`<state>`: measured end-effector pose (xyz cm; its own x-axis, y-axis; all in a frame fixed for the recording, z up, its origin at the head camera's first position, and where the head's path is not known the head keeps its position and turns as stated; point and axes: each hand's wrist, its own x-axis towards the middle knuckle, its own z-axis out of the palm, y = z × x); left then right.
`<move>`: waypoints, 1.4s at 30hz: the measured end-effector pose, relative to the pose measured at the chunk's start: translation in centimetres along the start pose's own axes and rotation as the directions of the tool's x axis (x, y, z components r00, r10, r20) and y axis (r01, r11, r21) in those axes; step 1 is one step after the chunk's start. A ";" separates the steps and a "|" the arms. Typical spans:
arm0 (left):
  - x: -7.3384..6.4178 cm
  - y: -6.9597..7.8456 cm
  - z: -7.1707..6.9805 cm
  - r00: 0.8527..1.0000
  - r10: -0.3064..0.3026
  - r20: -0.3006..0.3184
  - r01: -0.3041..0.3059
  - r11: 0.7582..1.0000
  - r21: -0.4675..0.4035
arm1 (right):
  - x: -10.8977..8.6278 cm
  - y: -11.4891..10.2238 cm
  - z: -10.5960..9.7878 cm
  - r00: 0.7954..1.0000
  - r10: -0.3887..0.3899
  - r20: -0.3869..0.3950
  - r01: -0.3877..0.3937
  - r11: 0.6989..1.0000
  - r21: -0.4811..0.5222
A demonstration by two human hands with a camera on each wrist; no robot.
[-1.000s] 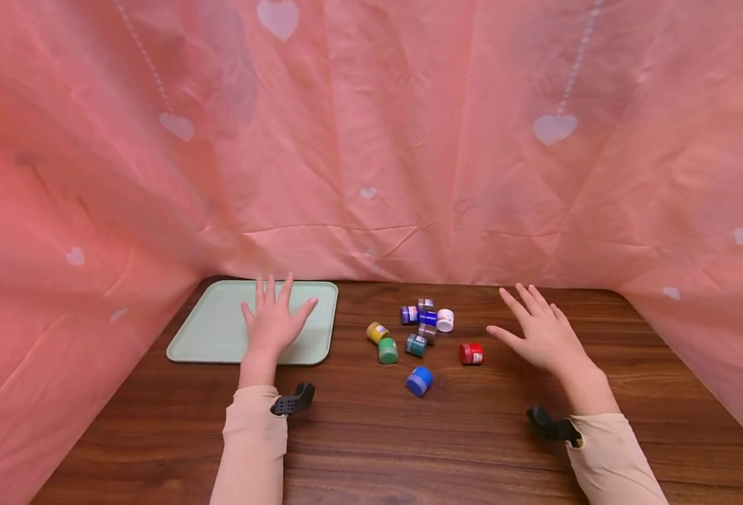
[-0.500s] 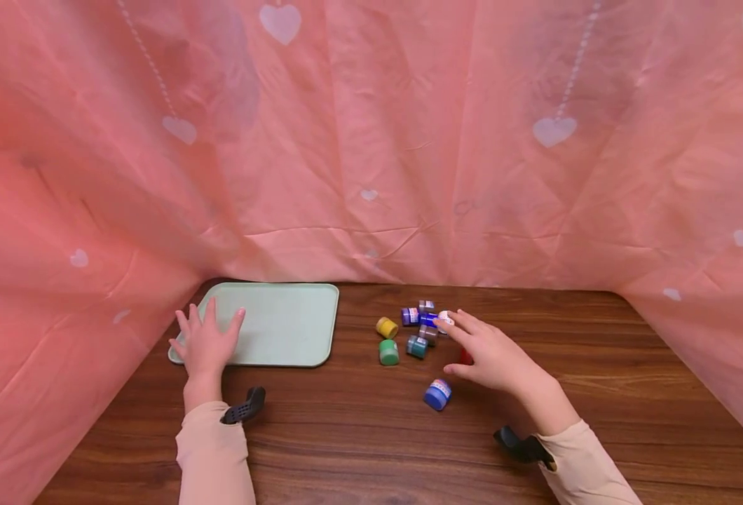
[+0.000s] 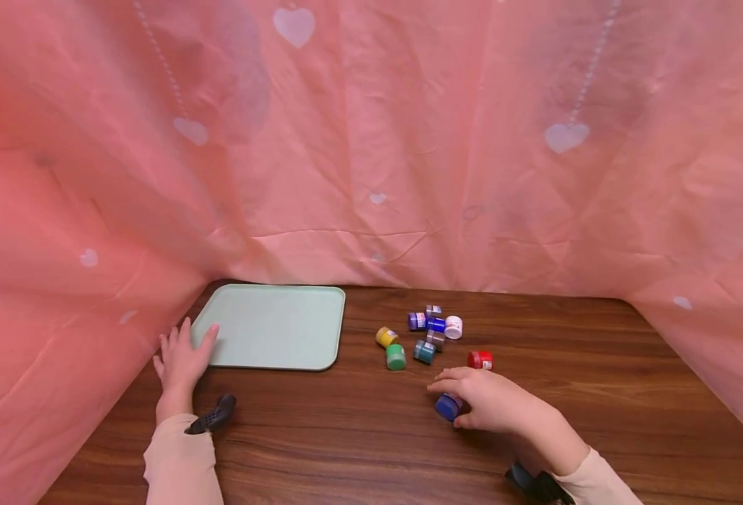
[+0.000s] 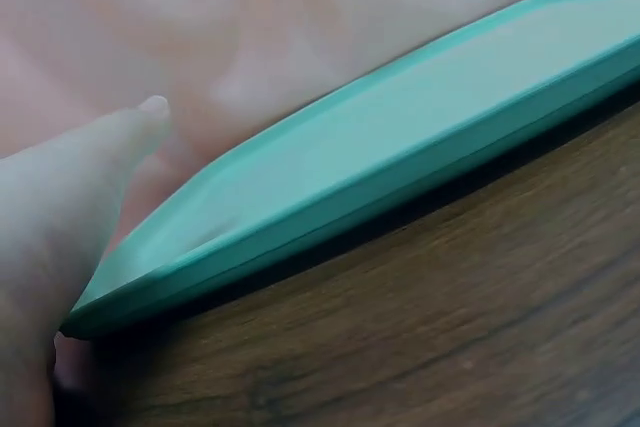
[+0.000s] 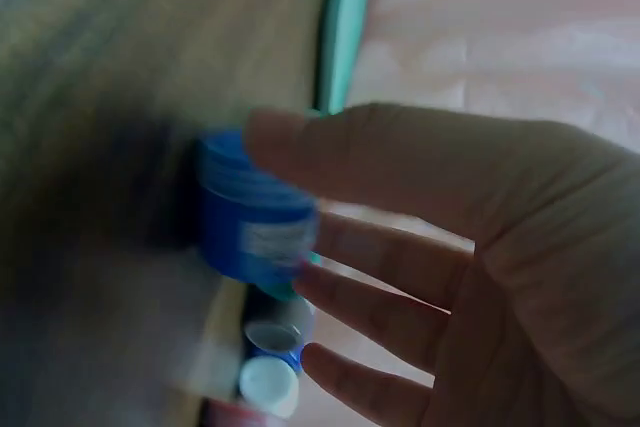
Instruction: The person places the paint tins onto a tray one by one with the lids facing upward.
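My right hand [image 3: 491,400] has its fingers and thumb around a blue paint jar [image 3: 448,407] lying on its side near the table's middle. In the right wrist view, the thumb overlaps one end of that jar [image 5: 255,217], with the fingertips at its far side. My left hand [image 3: 182,365] is at the near left corner of a pale green tray [image 3: 277,326], fingers spread and straight. Seen from the left wrist, its thumb [image 4: 120,147] is extended beside the tray's corner [image 4: 150,287].
Yellow [image 3: 387,337], green [image 3: 396,357] and teal [image 3: 425,351] jars lie right of the tray. Behind them cluster purple [image 3: 416,321], white [image 3: 453,327], brown [image 3: 436,340] and other jars. A red jar [image 3: 480,360] lies just beyond my right hand. Pink cloth [image 3: 384,140] hangs around the table.
My left hand has moved from over the tray to its left edge. My right hand has come left and nearer, closing around the blue jar, which rolled a little rightward earlier.
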<state>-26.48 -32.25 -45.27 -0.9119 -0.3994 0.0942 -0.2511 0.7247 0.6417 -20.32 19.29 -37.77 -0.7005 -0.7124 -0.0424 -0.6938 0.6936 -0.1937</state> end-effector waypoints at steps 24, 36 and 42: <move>0.1 0.4 -0.2 0.977 0.066 0.203 -0.116 0.963 0.242 | -0.3 0.6 1.2 0.983 -0.141 -0.116 0.126 0.983 -0.132; -0.8 1.2 0.3 0.975 0.047 0.217 -0.099 0.967 0.236 | 0.5 0.7 1.7 0.894 -0.301 -0.332 0.220 0.940 -0.260; -1.4 1.8 1.2 0.975 0.034 0.221 -0.087 0.968 0.234 | 1.3 0.2 1.6 0.866 -0.323 -0.381 0.243 0.939 -0.242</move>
<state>-26.06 -29.73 -45.17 -0.9692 -0.2404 -0.0542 -0.2396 0.8677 0.4355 -21.11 18.30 -39.45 -0.4466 -0.8005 0.3997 -0.8627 0.5038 0.0449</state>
